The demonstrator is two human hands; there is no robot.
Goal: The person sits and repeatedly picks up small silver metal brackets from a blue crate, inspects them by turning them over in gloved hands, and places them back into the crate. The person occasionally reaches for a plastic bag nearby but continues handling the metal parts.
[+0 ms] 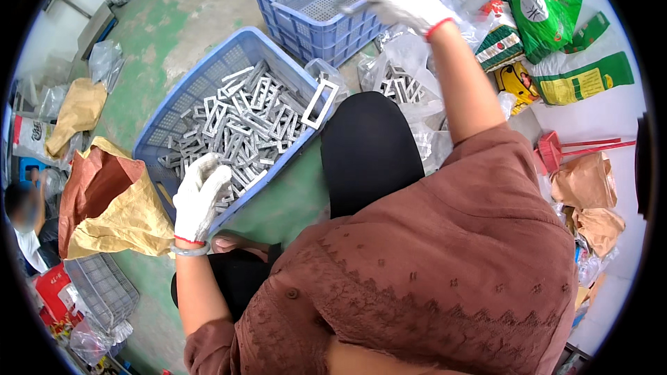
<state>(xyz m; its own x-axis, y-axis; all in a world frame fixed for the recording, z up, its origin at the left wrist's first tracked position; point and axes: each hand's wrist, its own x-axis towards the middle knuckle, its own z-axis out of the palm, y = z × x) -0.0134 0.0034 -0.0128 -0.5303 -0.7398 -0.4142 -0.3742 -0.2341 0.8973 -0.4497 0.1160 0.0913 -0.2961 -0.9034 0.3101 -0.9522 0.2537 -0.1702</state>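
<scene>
Both my hands wear white knitted gloves with red cuffs. My left hand (200, 198) is at the near end of a long blue plastic basket (156, 114), its fingers loosely curled and apart, with nothing visible between them. Inside that basket lies a heap of small silver rectangular metal frames (240, 121). One larger-looking metal frame (319, 104) leans at the basket's right rim. My right hand (403, 0) reaches over a second blue basket (306, 35), slightly blurred. Its fingers are closed on a grey metal piece (354, 7), which seems to be a frame.
Right of my knee, more metal frames (401, 87) lie in clear plastic bags. Left stand an open paper sack (104, 201) and a grey crate (104, 288). Colourful bags (545, 10) and a red dustpan (550, 151) line the right wall. Another person (31, 229) sits far left.
</scene>
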